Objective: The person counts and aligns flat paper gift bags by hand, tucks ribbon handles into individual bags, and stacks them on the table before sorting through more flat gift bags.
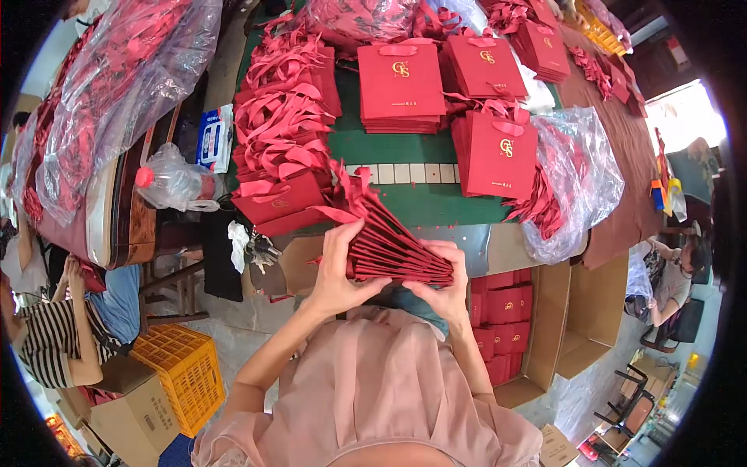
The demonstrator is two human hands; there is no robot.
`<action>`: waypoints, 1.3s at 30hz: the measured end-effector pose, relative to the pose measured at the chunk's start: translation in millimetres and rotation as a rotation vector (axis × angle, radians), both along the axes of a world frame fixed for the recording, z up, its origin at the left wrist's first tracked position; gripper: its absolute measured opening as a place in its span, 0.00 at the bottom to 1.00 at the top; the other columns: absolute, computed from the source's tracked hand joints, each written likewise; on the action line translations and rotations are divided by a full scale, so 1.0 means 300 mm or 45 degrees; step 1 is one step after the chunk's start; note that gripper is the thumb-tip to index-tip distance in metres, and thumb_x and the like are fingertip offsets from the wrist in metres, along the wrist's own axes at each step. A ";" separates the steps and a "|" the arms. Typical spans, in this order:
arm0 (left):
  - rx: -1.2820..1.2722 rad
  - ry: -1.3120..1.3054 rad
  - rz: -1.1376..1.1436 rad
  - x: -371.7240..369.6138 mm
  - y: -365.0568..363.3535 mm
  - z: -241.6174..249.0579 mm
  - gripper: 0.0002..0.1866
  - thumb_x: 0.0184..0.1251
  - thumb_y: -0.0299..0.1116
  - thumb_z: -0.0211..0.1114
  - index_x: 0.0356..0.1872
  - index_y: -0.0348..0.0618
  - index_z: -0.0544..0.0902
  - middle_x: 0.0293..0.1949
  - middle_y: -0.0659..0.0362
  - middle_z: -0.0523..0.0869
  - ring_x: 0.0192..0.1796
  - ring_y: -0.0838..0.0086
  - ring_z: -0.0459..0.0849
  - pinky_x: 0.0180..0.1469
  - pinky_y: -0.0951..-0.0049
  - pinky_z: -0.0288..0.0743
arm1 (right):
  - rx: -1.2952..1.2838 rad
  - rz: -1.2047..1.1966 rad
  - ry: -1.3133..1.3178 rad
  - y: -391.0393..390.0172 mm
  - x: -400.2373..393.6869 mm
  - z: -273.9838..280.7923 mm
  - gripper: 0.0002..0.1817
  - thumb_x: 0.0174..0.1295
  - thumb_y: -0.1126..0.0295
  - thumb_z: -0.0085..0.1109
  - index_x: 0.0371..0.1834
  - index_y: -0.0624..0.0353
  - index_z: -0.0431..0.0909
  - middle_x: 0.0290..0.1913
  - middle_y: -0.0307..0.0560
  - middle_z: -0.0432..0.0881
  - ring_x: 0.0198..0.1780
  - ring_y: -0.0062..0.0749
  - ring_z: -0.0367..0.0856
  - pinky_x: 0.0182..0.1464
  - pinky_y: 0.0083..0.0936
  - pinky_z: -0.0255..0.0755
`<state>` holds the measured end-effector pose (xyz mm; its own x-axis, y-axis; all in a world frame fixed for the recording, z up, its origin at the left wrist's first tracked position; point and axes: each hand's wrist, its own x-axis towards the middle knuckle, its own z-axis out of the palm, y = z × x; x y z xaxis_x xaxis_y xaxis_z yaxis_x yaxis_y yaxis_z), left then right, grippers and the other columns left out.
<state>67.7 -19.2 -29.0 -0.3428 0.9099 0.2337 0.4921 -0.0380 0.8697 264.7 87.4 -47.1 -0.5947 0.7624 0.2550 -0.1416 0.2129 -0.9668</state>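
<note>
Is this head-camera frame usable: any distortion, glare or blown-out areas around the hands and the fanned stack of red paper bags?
Head view: strong fisheye bending, black vignette at the corners; the window area at the right edge is blown out; the clear plastic sheets carry glare; the left hand, right hand and fanned stack of flat red paper bags are evenly lit and sharp.

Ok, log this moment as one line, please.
left hand: grips fanned stack of red paper bags | right hand: supports stack's lower end | table: more bag piles | cardboard box: bags inside
</note>
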 end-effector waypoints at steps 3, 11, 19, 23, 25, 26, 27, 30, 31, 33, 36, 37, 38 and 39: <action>-0.004 -0.094 0.019 0.001 -0.014 -0.007 0.51 0.42 0.39 0.84 0.69 0.36 0.67 0.63 0.46 0.72 0.67 0.52 0.70 0.68 0.56 0.67 | 0.030 0.030 0.001 0.006 0.005 0.000 0.39 0.43 0.77 0.83 0.59 0.61 0.70 0.60 0.55 0.75 0.63 0.43 0.76 0.64 0.35 0.72; 0.197 -0.191 0.258 -0.048 0.029 0.013 0.33 0.63 0.34 0.66 0.68 0.34 0.69 0.53 0.51 0.77 0.45 0.68 0.77 0.48 0.70 0.73 | 0.003 0.009 -0.044 0.001 0.002 -0.009 0.41 0.40 0.71 0.86 0.58 0.60 0.70 0.59 0.56 0.75 0.63 0.43 0.75 0.67 0.38 0.70; 0.038 -0.471 -0.149 -0.058 0.093 -0.020 0.29 0.80 0.42 0.45 0.74 0.31 0.64 0.73 0.46 0.68 0.77 0.59 0.63 0.77 0.63 0.51 | -0.042 -0.065 -0.051 -0.004 -0.013 0.010 0.42 0.38 0.74 0.84 0.58 0.60 0.68 0.59 0.53 0.73 0.62 0.40 0.74 0.67 0.36 0.70; 0.041 -0.401 -0.088 -0.033 0.063 -0.009 0.31 0.81 0.46 0.42 0.73 0.31 0.65 0.72 0.45 0.70 0.76 0.56 0.64 0.78 0.62 0.52 | -0.021 -0.090 -0.084 -0.008 -0.017 0.005 0.41 0.39 0.74 0.84 0.58 0.60 0.68 0.59 0.53 0.74 0.62 0.40 0.74 0.67 0.36 0.70; 0.065 -0.391 -0.077 -0.053 0.056 -0.030 0.32 0.82 0.49 0.38 0.72 0.32 0.67 0.71 0.45 0.71 0.75 0.55 0.66 0.77 0.62 0.54 | -0.042 -0.090 -0.040 -0.007 -0.023 0.014 0.39 0.39 0.77 0.83 0.56 0.59 0.69 0.58 0.54 0.75 0.62 0.43 0.75 0.65 0.37 0.70; 0.018 -0.391 -0.115 -0.073 0.046 -0.035 0.33 0.82 0.51 0.37 0.71 0.32 0.68 0.71 0.45 0.71 0.73 0.55 0.68 0.76 0.61 0.55 | -0.041 -0.089 -0.037 -0.008 -0.019 0.004 0.39 0.39 0.77 0.83 0.56 0.59 0.69 0.58 0.54 0.75 0.62 0.43 0.75 0.65 0.37 0.70; -0.028 -0.391 -0.152 -0.086 0.040 -0.037 0.33 0.82 0.52 0.35 0.70 0.33 0.69 0.71 0.45 0.72 0.71 0.55 0.70 0.75 0.61 0.56 | -0.069 -0.050 -0.011 -0.010 -0.008 -0.017 0.39 0.40 0.77 0.83 0.56 0.59 0.69 0.58 0.54 0.76 0.61 0.43 0.76 0.65 0.37 0.71; -0.043 -0.306 0.000 -0.068 0.012 0.011 0.25 0.80 0.43 0.46 0.66 0.34 0.74 0.64 0.46 0.77 0.66 0.56 0.75 0.71 0.60 0.62 | -0.050 0.001 0.031 -0.009 -0.004 -0.036 0.39 0.40 0.77 0.83 0.56 0.59 0.69 0.58 0.54 0.76 0.59 0.42 0.77 0.63 0.36 0.73; -0.041 -0.352 0.140 -0.051 -0.001 0.010 0.21 0.77 0.38 0.52 0.62 0.34 0.77 0.60 0.46 0.79 0.64 0.55 0.75 0.69 0.60 0.64 | -0.043 0.015 0.023 -0.008 -0.004 -0.028 0.39 0.40 0.77 0.84 0.56 0.59 0.69 0.58 0.54 0.76 0.59 0.42 0.77 0.64 0.37 0.73; -0.026 -0.205 0.143 -0.060 -0.032 -0.004 0.21 0.76 0.38 0.52 0.60 0.35 0.78 0.59 0.46 0.79 0.63 0.55 0.75 0.68 0.60 0.64 | -0.061 0.036 0.004 -0.005 -0.002 -0.032 0.41 0.39 0.75 0.84 0.57 0.59 0.67 0.57 0.55 0.75 0.62 0.44 0.76 0.65 0.39 0.72; 0.042 -0.144 0.110 -0.049 -0.038 0.006 0.18 0.73 0.37 0.56 0.54 0.36 0.81 0.57 0.46 0.80 0.62 0.55 0.75 0.66 0.59 0.66 | -0.063 0.033 -0.022 0.000 -0.003 -0.011 0.42 0.39 0.75 0.85 0.57 0.59 0.67 0.57 0.56 0.75 0.62 0.44 0.76 0.66 0.40 0.71; 0.057 -0.192 0.106 -0.040 -0.036 0.010 0.17 0.72 0.37 0.57 0.53 0.36 0.81 0.57 0.46 0.81 0.62 0.55 0.75 0.67 0.59 0.66 | -0.066 0.034 -0.022 -0.002 -0.003 -0.014 0.42 0.39 0.75 0.85 0.57 0.59 0.67 0.57 0.56 0.75 0.62 0.44 0.76 0.66 0.40 0.71; 0.060 -0.215 0.109 -0.035 -0.033 0.011 0.16 0.71 0.37 0.58 0.51 0.36 0.82 0.57 0.47 0.81 0.61 0.55 0.75 0.66 0.58 0.66 | -0.087 0.032 -0.007 -0.004 -0.002 -0.017 0.42 0.38 0.75 0.85 0.57 0.59 0.67 0.58 0.56 0.74 0.62 0.45 0.76 0.66 0.40 0.71; 0.058 -0.215 0.109 -0.038 -0.036 0.010 0.16 0.71 0.37 0.58 0.51 0.36 0.82 0.57 0.47 0.81 0.61 0.55 0.75 0.66 0.58 0.66 | -0.108 0.029 0.008 -0.006 -0.001 -0.019 0.42 0.38 0.75 0.85 0.58 0.59 0.67 0.58 0.56 0.74 0.62 0.45 0.76 0.66 0.40 0.71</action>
<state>56.2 -30.1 -26.1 -0.4562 0.8656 0.2063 0.3422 -0.0433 0.9386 264.4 85.8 -52.7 -0.6105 0.7679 0.1939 -0.1512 0.1273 -0.9803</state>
